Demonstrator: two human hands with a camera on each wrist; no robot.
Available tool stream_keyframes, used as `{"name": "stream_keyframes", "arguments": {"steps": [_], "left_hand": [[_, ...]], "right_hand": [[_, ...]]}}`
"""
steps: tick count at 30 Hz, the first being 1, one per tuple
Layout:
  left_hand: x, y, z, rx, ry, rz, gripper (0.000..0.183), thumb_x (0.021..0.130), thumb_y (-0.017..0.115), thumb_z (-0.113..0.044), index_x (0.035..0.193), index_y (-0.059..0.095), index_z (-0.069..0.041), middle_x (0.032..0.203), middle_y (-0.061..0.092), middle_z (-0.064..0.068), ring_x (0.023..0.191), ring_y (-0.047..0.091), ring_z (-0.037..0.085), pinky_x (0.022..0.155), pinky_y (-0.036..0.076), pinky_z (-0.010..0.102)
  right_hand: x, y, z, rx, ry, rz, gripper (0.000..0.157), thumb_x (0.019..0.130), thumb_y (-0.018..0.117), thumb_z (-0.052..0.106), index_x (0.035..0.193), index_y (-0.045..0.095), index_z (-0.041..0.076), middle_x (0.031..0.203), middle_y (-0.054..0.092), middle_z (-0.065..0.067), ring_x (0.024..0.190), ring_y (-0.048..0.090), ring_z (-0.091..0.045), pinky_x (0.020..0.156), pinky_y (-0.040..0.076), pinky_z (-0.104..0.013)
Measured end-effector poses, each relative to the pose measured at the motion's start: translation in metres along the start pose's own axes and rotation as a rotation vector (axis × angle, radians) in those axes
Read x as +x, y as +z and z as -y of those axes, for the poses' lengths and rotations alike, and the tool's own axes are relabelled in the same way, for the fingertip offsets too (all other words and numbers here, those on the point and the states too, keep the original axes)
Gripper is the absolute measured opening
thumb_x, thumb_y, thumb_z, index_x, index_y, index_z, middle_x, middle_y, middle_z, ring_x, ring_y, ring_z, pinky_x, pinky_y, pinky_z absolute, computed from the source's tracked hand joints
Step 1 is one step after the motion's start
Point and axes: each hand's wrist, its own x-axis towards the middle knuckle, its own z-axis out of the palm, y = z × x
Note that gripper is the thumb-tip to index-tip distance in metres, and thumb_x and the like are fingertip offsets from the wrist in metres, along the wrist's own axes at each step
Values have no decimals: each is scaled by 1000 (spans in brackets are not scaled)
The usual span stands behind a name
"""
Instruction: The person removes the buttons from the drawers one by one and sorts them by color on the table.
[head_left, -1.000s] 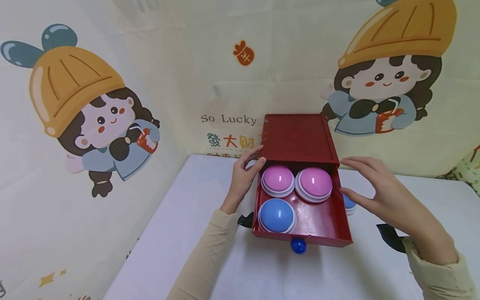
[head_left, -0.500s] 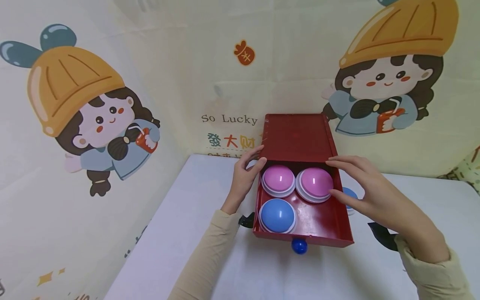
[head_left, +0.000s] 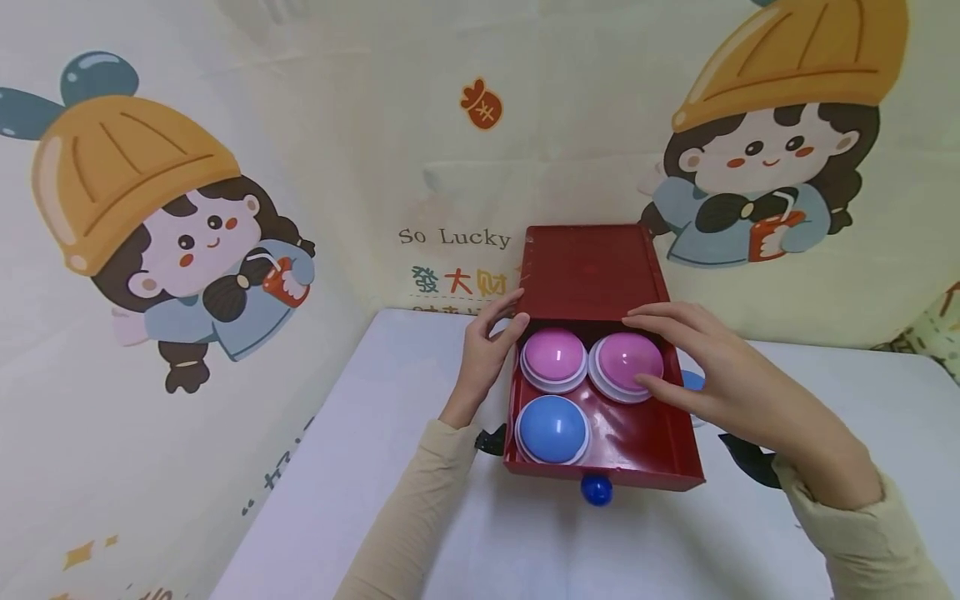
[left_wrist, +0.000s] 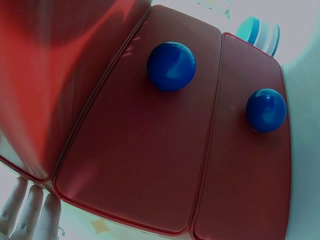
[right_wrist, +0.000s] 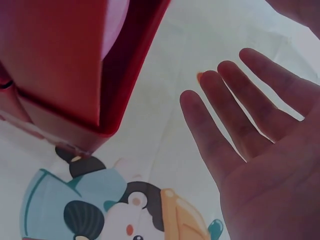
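Note:
A red drawer cabinet (head_left: pixel 592 271) stands at the table's back, its top drawer (head_left: pixel 637 454) pulled out. Two pink domed discs on white bases, a left one (head_left: pixel 554 356) and a right one (head_left: pixel 630 362), lie at the drawer's rear; a blue domed disc (head_left: pixel 553 429) sits at its front left. My left hand (head_left: pixel 486 354) rests against the cabinet's left side, fingers extended, thumb near the top edge. Held over the drawer's right wall, my right hand (head_left: pixel 738 379) has its fingers spread around the right pink disc's side. In the right wrist view those fingers look straight and hold nothing.
Blue round knobs stick out from the drawer fronts, one (head_left: pixel 597 490) on the open drawer and another (left_wrist: pixel 171 66) lower down. Right of the cabinet, another blue-topped disc (head_left: pixel 693 382) is partly hidden by my right hand. A cartoon-printed cloth (head_left: pixel 450 167) hangs behind the white table (head_left: pixel 405 367).
My right hand has moved left, from outside the drawer's right wall to over the right pink disc. The left hand and the discs have stayed in place.

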Motion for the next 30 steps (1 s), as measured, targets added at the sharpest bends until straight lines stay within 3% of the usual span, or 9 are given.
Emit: {"name": "stream_keyframes", "arguments": {"steps": [11, 14, 20, 25, 30], "left_hand": [[0, 0, -1, -4, -27, 15, 42, 97, 60, -8, 140, 57, -11, 138, 57, 9, 125, 55, 23, 100, 51, 37], [-1, 1, -10, -3, -41, 16, 43, 97, 60, -7, 139, 56, -6, 138, 57, 13, 125, 54, 27, 100, 51, 37], [-2, 3, -2, -10, -27, 0, 43, 96, 65, -29, 137, 60, -18, 133, 60, 4, 123, 56, 18, 100, 51, 37], [0, 3, 0, -15, -25, 3, 42, 97, 62, -13, 139, 58, -14, 135, 59, 7, 124, 55, 21, 100, 51, 38], [0, 1, -2, -11, -20, 1, 41, 97, 62, -16, 138, 60, -16, 135, 59, 5, 124, 55, 19, 99, 51, 37]], "right_hand": [[11, 6, 8, 100, 2, 91, 63, 83, 81, 22, 139, 52, 19, 138, 49, -9, 124, 50, -34, 73, 61, -42], [13, 8, 9, 90, 4, 106, 62, 84, 80, 23, 139, 52, 18, 137, 50, -8, 123, 51, -34, 74, 61, -42], [16, 9, 9, 95, -7, 129, 62, 83, 81, 23, 138, 53, 17, 136, 52, -7, 123, 53, -33, 75, 61, -42], [18, 11, 10, 105, -12, 138, 60, 83, 80, 30, 137, 56, 19, 138, 51, -4, 126, 51, -31, 76, 61, -44], [22, 14, 11, 89, -43, 162, 58, 84, 79, 34, 137, 57, 20, 138, 52, -1, 128, 49, -27, 81, 60, -44]]}}
